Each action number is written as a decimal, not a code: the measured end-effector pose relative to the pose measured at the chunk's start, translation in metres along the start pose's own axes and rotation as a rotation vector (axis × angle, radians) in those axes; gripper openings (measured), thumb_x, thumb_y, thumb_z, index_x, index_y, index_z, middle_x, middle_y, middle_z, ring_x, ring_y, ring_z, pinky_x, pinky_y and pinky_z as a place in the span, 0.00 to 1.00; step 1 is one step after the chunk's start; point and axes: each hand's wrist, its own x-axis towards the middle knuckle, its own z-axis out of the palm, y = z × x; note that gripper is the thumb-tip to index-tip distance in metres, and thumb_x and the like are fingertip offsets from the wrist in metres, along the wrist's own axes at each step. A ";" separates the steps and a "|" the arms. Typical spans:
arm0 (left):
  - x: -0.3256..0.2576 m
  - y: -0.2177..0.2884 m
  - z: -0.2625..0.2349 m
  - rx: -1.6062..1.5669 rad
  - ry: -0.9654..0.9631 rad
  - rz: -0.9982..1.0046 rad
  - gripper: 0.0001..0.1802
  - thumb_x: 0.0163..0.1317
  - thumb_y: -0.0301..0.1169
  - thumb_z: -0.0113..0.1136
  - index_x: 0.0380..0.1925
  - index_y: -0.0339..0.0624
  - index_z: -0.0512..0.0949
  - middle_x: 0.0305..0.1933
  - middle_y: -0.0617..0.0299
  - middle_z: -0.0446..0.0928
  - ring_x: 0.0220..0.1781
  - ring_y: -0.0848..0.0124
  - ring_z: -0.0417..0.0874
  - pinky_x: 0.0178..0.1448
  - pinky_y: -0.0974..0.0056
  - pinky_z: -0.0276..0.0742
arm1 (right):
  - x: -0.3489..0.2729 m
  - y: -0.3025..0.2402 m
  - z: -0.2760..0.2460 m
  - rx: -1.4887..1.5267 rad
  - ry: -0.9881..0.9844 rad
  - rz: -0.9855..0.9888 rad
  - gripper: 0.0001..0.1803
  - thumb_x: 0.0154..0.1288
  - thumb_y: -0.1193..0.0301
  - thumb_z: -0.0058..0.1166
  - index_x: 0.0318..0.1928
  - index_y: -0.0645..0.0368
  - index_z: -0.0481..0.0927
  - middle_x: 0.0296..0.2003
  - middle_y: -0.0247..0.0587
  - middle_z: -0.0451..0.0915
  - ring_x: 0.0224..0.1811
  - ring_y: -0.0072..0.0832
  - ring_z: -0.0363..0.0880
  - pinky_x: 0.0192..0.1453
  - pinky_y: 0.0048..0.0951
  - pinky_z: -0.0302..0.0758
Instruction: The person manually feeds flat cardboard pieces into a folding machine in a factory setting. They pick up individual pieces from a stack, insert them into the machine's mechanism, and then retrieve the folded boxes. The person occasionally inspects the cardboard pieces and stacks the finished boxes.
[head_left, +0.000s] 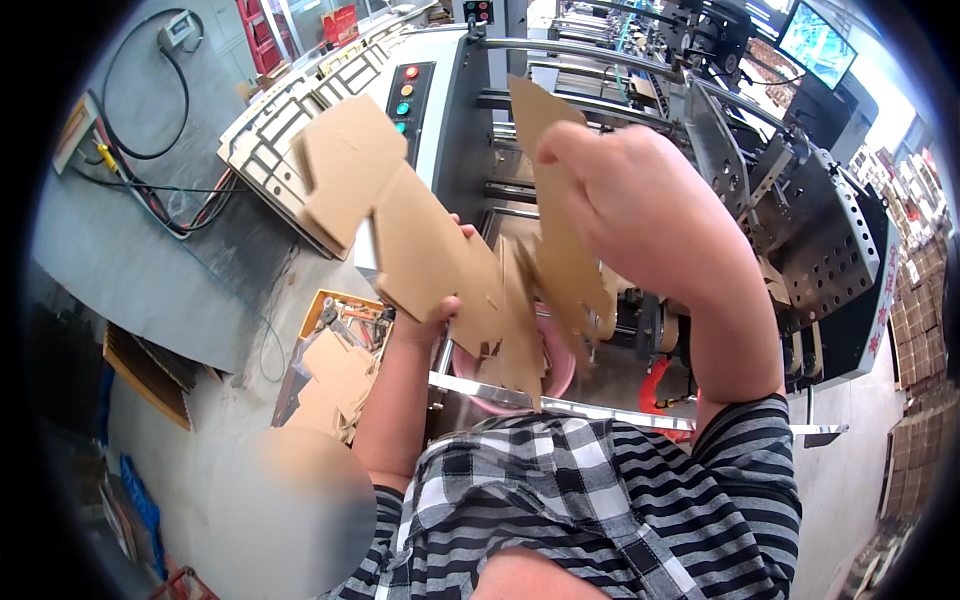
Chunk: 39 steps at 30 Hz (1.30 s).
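My left hand (432, 322) is closed around a stack of brown die-cut cardboard blanks (425, 235). Its thumb lies on the near face and fingertips show past the far edge. To the right, my right hand (630, 195) is raised and pinches another cardboard piece (560, 225), which hangs down beside the stack and is partly blurred. Ragged lower edges of the two cardboard pieces come close together; whether they touch I cannot tell. Below them, a pink basin (562, 385) is partly covered by the cardboard.
A machine with metal rails (575, 47) stretches ahead, with a button panel (408, 105) on its left. A metal bar (590, 408) crosses near my waist. A box of tools and cardboard scraps (335, 375) sits at left. Stacked cardboard (915, 310) lines the right.
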 end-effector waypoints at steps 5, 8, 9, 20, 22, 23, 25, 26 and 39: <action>0.006 0.027 -0.017 -0.136 0.009 0.007 0.56 0.36 0.46 0.77 0.63 0.39 0.56 0.60 0.58 0.65 0.65 0.60 0.67 0.67 0.54 0.66 | -0.011 -0.024 0.003 -0.041 -0.331 -0.048 0.22 0.54 0.75 0.49 0.52 0.63 0.72 0.21 0.52 0.77 0.26 0.46 0.79 0.32 0.41 0.74; 0.012 0.045 -0.023 -0.137 0.011 0.095 0.57 0.35 0.46 0.77 0.63 0.39 0.56 0.59 0.56 0.65 0.64 0.60 0.66 0.67 0.54 0.66 | -0.001 -0.048 0.022 -0.071 -0.619 -0.103 0.43 0.45 0.72 0.61 0.65 0.60 0.59 0.23 0.47 0.79 0.27 0.44 0.81 0.31 0.38 0.75; 0.015 0.050 -0.022 -0.155 0.011 0.133 0.57 0.35 0.46 0.78 0.63 0.40 0.56 0.59 0.56 0.65 0.64 0.60 0.66 0.67 0.54 0.66 | 0.001 -0.054 0.028 -0.041 -0.687 -0.127 0.50 0.42 0.72 0.66 0.68 0.59 0.55 0.22 0.46 0.79 0.27 0.43 0.81 0.31 0.38 0.75; 0.006 0.079 -0.025 -0.221 0.101 0.113 0.60 0.28 0.50 0.79 0.61 0.38 0.58 0.57 0.54 0.67 0.64 0.61 0.67 0.68 0.53 0.65 | -0.003 -0.074 0.060 -0.068 -0.761 -0.156 0.62 0.34 0.73 0.70 0.72 0.54 0.48 0.25 0.45 0.80 0.27 0.42 0.81 0.30 0.36 0.75; 0.005 0.081 -0.020 -0.225 0.114 0.096 0.61 0.27 0.50 0.80 0.62 0.39 0.58 0.57 0.54 0.67 0.63 0.61 0.67 0.68 0.53 0.65 | -0.006 -0.074 0.063 -0.046 -0.730 -0.104 0.62 0.34 0.73 0.71 0.72 0.54 0.48 0.25 0.45 0.80 0.28 0.42 0.81 0.30 0.36 0.75; 0.005 0.082 -0.017 -0.229 0.120 0.085 0.62 0.26 0.51 0.80 0.62 0.39 0.58 0.57 0.54 0.67 0.63 0.61 0.67 0.68 0.53 0.65 | -0.006 -0.074 0.062 -0.046 -0.731 -0.108 0.61 0.35 0.73 0.70 0.72 0.53 0.48 0.25 0.44 0.80 0.28 0.41 0.81 0.30 0.36 0.75; 0.005 0.082 -0.010 -0.211 0.119 0.067 0.62 0.26 0.51 0.80 0.62 0.39 0.58 0.58 0.53 0.67 0.63 0.61 0.67 0.68 0.52 0.66 | -0.006 -0.075 0.058 -0.047 -0.733 -0.115 0.61 0.36 0.72 0.70 0.72 0.52 0.48 0.24 0.44 0.80 0.28 0.41 0.81 0.30 0.37 0.74; 0.005 0.083 -0.008 -0.197 0.120 0.061 0.62 0.25 0.51 0.80 0.62 0.39 0.58 0.58 0.53 0.67 0.63 0.61 0.67 0.67 0.52 0.66 | -0.005 -0.075 0.056 -0.038 -0.747 -0.120 0.60 0.37 0.72 0.70 0.72 0.51 0.48 0.24 0.43 0.80 0.28 0.41 0.81 0.30 0.37 0.74; 0.003 0.066 -0.011 -0.214 0.018 0.037 0.61 0.29 0.49 0.79 0.63 0.38 0.57 0.58 0.50 0.66 0.64 0.58 0.67 0.66 0.51 0.67 | -0.014 -0.059 0.054 0.050 -0.715 -0.143 0.49 0.38 0.67 0.70 0.66 0.51 0.62 0.25 0.44 0.80 0.30 0.44 0.81 0.32 0.38 0.73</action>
